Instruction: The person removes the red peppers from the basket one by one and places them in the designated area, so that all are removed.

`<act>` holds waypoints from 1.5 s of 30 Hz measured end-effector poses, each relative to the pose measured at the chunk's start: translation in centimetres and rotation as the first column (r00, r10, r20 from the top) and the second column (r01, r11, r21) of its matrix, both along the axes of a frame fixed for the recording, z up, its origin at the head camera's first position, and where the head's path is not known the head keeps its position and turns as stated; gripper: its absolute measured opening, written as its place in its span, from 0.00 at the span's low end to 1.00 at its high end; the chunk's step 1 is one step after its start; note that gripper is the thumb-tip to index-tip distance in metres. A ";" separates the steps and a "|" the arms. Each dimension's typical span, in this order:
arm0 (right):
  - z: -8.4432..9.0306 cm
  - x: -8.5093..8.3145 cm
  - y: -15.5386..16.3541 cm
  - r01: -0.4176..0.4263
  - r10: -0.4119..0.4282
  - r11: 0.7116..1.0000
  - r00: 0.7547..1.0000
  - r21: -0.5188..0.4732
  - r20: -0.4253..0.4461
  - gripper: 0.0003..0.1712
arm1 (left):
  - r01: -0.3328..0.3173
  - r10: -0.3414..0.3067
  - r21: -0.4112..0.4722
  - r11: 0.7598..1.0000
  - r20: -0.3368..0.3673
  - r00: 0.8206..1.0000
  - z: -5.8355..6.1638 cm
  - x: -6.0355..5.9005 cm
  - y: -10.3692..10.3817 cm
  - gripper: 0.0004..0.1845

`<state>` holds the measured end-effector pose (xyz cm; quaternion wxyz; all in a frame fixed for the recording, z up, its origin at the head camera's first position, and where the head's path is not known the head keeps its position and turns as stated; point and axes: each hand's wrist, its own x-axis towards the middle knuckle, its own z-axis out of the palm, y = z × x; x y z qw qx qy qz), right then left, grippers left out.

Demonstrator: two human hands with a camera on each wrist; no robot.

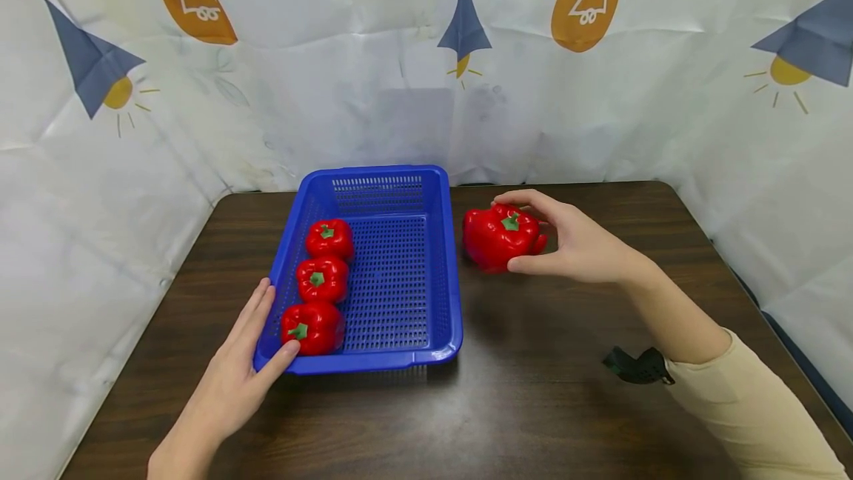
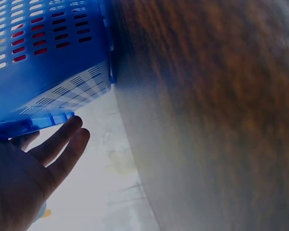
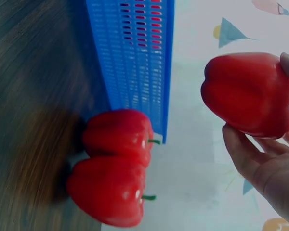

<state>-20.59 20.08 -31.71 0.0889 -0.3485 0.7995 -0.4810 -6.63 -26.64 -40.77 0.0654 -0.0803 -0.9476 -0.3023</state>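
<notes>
A red bell pepper with a green stem is held up by my right hand, its thumb and fingers spread around the sides. Below it, two more red bell peppers stand on the table to the right of the blue basket; in the head view the held one mostly hides them. Inside the basket, three red bell peppers form a row along the left wall. My left hand rests at the basket's front left corner, fingers fairly straight along the outer rim and thumb over the edge near the closest pepper.
The basket stands on a dark wood-grain table. A white patterned curtain hangs close behind the table and along its sides. A black strap sits at my right sleeve cuff.
</notes>
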 end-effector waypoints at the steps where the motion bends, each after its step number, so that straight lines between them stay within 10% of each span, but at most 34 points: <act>1: 0.1 0.1 0.3 0.011 -0.011 1.000 1.000 0.003 -0.005 0.42 | -0.002 0.002 -0.001 1.000 0.000 1.000 0.0 0.0 0.0 0.46; 28: -1.0 3.2 9.4 0.290 -0.291 0.956 0.956 -0.053 -0.018 0.41 | 0.006 -0.006 -0.008 1.000 0.002 1.000 0.1 0.1 0.0 0.46; 45: -4.7 0.0 10.9 0.441 -0.451 0.889 0.890 0.118 0.070 0.38 | 0.015 -0.015 0.002 1.000 0.008 1.000 0.1 0.1 -0.1 0.46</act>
